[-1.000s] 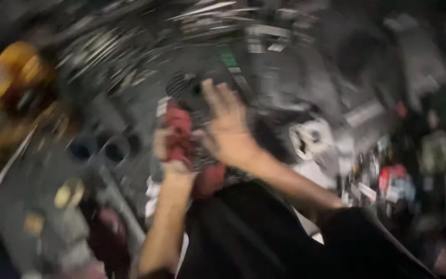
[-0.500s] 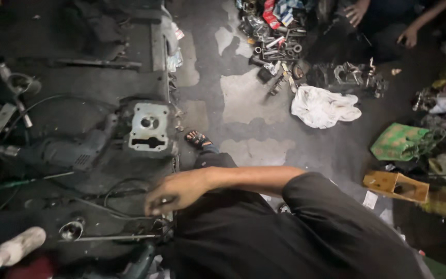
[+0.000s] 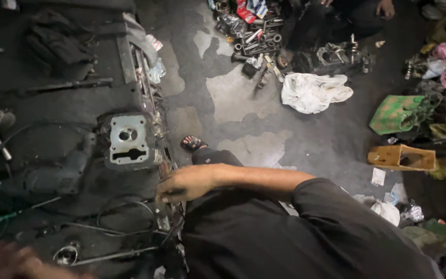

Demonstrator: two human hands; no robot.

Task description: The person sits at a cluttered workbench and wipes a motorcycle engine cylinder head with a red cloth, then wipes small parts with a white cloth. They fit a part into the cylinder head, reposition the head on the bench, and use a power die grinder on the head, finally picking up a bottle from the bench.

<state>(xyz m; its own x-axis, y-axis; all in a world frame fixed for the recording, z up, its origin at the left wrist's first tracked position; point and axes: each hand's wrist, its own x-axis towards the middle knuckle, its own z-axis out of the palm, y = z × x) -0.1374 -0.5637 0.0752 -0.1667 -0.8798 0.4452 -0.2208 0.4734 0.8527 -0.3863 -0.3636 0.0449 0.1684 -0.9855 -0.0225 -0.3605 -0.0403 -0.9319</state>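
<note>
My right hand [image 3: 181, 183] reaches left across my black shirt and rests, fingers curled, on the edge of a dark, greasy bench [image 3: 52, 113]. Something small and dark sits under its fingertips; I cannot tell if it is gripped. A grey metal cylinder head [image 3: 127, 140] lies on the bench just above and left of that hand. My left hand [image 3: 6, 261] is a blur at the bottom left corner, near a small metal ring [image 3: 67, 254] and loose cables [image 3: 104, 227].
My sandalled foot [image 3: 192, 143] stands on the stained concrete floor [image 3: 243, 103]. Further off lie a white rag [image 3: 313, 92], a heap of metal parts and tools [image 3: 254, 31], a green bag [image 3: 398, 113] and a yellow box [image 3: 401, 157]. Another person's hand [image 3: 385, 8] shows at the top right.
The blur of a second ago, with both hands on something red, has settled. Since half a second ago my right hand has stayed on the bench edge, and my left hand has come into view.
</note>
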